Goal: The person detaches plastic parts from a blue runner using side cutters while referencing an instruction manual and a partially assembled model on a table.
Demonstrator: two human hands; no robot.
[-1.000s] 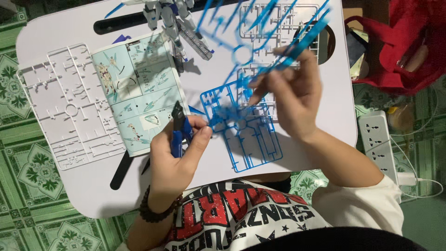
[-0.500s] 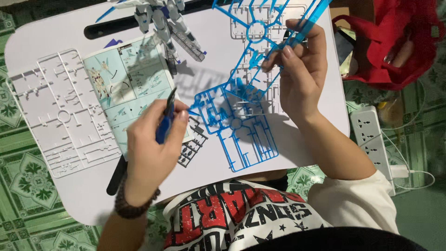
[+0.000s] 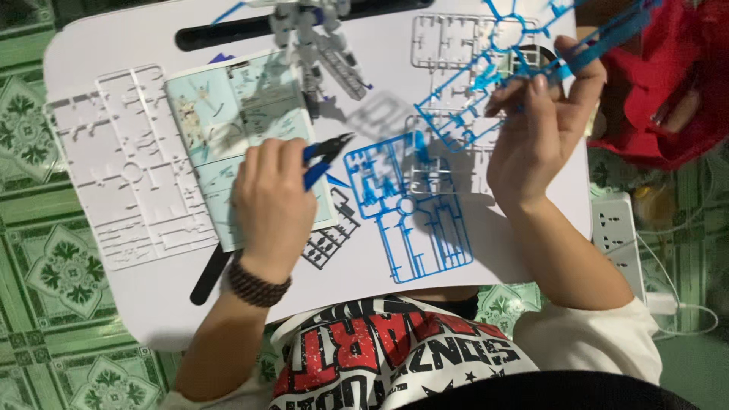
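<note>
While the left hand point(image 3: 273, 201) grips blue-handled nippers point(image 3: 323, 156), the right hand point(image 3: 535, 133) pinches a spindly blue plastic sprue point(image 3: 471, 83).

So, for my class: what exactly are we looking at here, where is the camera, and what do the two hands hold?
The one view comes from a camera worn on a person's head, looking down at their own two bare hands over a white lap table. The left hand grips small blue-handled black cutters. The right hand lifts a blue plastic frame of model parts. On the table lie another blue parts frame, a white parts frame, an open instruction booklet and a partly built grey model figure.
</note>
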